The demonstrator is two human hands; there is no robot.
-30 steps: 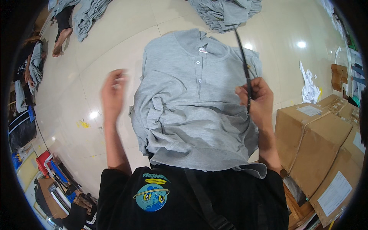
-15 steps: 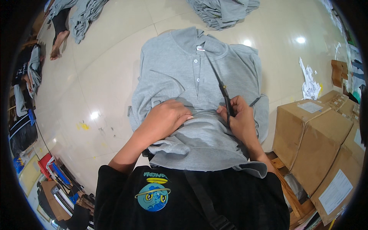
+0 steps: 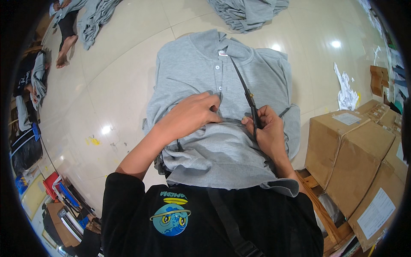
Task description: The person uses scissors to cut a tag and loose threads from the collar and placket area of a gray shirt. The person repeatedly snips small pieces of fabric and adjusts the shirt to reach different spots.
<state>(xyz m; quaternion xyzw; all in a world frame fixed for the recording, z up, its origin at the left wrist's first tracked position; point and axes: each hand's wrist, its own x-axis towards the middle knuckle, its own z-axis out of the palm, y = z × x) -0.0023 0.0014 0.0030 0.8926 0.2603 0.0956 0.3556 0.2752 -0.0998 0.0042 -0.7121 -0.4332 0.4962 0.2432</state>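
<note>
The left hand (image 3: pixel 192 112) has slid inward across the grey polo shirt (image 3: pixel 233 100), just below its buttons (image 3: pixel 217 67); it touches the cloth, but I cannot tell whether it pinches it. This probably lets both hands control one stretch of fabric. The shirt lies spread before the person. Black scissors (image 3: pixel 249 95), pointing toward its collar, are gripped in the right hand (image 3: pixel 270 126), which has hardly moved, over the shirt's right half. Below the shirt, a black top (image 3: pixel 199 227) bears lettering above a cartoon planet (image 3: pixel 170 219); the shirt's white neck label (image 3: pixel 223 53) is too small to read; right of the shirt, cardboard boxes (image 3: pixel 346 150) carry illegible paper labels (image 3: pixel 376 214).
</note>
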